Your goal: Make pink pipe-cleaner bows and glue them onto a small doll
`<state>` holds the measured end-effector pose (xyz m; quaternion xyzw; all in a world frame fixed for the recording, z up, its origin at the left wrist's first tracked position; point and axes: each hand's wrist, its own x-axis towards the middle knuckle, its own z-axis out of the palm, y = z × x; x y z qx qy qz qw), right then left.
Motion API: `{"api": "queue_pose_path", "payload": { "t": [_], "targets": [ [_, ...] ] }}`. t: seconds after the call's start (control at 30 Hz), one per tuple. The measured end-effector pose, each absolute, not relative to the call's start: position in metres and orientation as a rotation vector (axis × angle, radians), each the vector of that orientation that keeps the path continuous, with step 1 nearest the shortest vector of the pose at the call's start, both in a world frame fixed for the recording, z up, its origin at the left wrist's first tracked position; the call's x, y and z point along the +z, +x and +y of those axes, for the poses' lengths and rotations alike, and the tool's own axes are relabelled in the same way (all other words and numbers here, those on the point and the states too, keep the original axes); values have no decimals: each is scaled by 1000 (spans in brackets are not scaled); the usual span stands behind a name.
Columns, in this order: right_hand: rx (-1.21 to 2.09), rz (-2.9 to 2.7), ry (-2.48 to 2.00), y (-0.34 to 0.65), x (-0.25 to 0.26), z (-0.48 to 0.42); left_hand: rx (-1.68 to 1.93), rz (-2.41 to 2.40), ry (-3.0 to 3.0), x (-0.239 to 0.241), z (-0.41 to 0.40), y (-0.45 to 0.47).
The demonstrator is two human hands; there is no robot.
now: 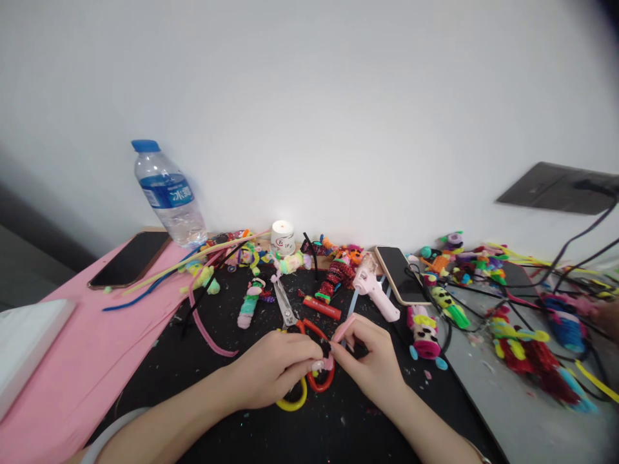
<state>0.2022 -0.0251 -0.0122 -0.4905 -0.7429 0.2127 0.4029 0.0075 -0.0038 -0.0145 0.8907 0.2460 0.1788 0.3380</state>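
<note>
A: Please tell me, what does each hand do now?

B: The left hand (285,364) has its thumb and fingers closed in a pinch, and at the tips there is a small pink piece (329,364), with something dark just beside it. The right hand (374,354) also pinches, thumb near to forefinger, and it seems to hold a pink strip (342,328) along the finger

A: And where exactly is this work?

B: It is in the near middle, between the two hands, above the black work surface (348,435). The scissors (289,316) lie partly under it, blades to the far side, so the wrists should not press on the handles

A: How can one do this well, in your opinion?

B: I would keep the left pinch firm but gentle, because such soft material can be crushed, and let only the right fingertips make small adjustments. The glue gun (374,291) lies farther away, on the right; I cannot tell if it is hot, so it is wiser to keep the knuckles away from its nozzle. Whether the two pink parts are joined, I cannot tell
</note>
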Motion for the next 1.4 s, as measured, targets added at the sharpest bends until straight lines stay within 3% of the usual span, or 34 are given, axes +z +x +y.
{"api": "queue_pose_path", "payload": {
  "t": [1.4],
  "targets": [
    [526, -1885, -1262, 202, -12, -25, 492, 655, 2280, -13, -4, 8]
  ]
}}
